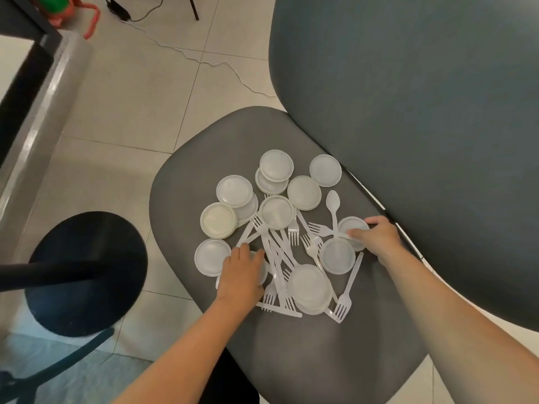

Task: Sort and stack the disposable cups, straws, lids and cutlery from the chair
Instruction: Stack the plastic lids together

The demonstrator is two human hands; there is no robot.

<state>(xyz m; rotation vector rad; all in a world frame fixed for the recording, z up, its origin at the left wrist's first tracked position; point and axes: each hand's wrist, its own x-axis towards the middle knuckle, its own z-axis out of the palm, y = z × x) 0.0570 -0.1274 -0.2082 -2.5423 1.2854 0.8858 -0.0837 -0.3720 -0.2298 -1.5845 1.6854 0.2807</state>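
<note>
**Both hands among the lids**

The left hand [242,275] lay with straight fingers on a half-hidden lid [264,272], gripping nothing. The right hand [377,237] pinched the rightmost lid [348,224] between thumb and forefinger. Around them, white forks [280,258], a spoon [333,202] and more round lids [234,191] lay scattered on the grey chair seat [291,360].
</note>
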